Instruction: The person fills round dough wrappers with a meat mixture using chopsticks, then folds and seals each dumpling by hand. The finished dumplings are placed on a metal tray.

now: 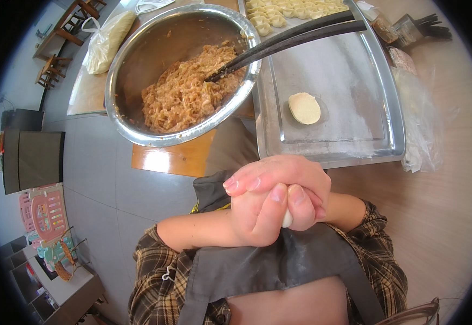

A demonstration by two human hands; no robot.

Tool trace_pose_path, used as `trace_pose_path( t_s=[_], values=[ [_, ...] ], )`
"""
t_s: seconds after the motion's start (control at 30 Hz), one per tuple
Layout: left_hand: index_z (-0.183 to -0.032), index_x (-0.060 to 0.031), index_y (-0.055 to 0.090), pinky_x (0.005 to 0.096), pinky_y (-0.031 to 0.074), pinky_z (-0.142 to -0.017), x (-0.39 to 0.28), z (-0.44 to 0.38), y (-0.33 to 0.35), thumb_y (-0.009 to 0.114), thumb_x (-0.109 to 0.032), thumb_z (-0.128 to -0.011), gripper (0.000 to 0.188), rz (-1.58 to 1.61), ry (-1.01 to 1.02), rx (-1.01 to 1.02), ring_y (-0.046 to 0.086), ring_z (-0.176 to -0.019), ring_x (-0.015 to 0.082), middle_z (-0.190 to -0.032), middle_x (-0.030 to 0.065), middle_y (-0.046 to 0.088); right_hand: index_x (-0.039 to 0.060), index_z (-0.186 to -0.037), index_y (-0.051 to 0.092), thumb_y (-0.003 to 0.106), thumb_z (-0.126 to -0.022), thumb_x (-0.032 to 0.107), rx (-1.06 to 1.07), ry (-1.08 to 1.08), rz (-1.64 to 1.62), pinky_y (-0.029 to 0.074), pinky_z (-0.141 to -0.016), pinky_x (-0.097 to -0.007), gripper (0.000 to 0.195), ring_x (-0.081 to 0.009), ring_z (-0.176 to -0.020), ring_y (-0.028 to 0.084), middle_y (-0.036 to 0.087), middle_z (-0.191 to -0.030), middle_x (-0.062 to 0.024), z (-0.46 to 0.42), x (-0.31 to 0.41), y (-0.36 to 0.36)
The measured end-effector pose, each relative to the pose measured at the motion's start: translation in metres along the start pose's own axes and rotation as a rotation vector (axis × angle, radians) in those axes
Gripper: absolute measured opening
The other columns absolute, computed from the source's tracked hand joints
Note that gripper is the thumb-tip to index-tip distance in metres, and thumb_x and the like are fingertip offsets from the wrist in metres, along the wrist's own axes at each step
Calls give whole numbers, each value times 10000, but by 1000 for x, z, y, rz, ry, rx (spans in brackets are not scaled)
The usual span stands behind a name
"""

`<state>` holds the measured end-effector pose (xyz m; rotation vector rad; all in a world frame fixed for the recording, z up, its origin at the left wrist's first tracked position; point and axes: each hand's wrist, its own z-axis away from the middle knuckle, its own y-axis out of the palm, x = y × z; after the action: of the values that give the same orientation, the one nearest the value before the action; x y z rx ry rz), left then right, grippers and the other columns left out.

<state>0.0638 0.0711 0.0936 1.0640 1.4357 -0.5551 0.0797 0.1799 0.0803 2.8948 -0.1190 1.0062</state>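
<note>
My left hand (258, 215) and my right hand (301, 178) are clasped together in front of my apron, both closed around a dumpling; only a small white bit of its dough (287, 219) shows below my thumbs. Beyond them, one round dough wrapper (304, 108) lies flat on a floury metal tray (333, 81). To the left stands a steel bowl (116, 118) of minced filling (191, 89). Two dark chopsticks (284, 44) stick in the filling and reach over the tray. Rows of folded dumplings (293, 12) lie at the far end.
A plastic bag of dough wrappers (110, 42) lies left of the bowl. Right of the tray are a clear plastic bag (419, 122) and a container of dark chopsticks (408, 30). An orange wooden stool (171, 158) stands below the bowl.
</note>
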Motion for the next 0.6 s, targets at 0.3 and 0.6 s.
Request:
trace_pose_path(
  t_s=[0.3, 0.6],
  values=[
    [-1023, 21, 606, 275, 499, -709, 1, -2, -1, 309, -276, -1005, 420, -25, 13, -7, 629, -868, 194, -951, 137, 665, 2, -906, 460, 380, -905, 81, 38, 272, -178, 555, -490, -327, 112, -247, -598, 676, 659, -846, -223, 12, -1, -12],
    [-1000, 18, 613, 305, 503, -740, 14, 5, -1, 313, -310, -1013, 445, 75, 141, -264, 627, -891, 228, -954, 146, 680, -41, -1186, 505, 535, -914, 246, 219, 642, -403, 531, -767, -299, 396, -183, -998, 619, 620, -1147, -185, -3, 11, -30]
  ],
)
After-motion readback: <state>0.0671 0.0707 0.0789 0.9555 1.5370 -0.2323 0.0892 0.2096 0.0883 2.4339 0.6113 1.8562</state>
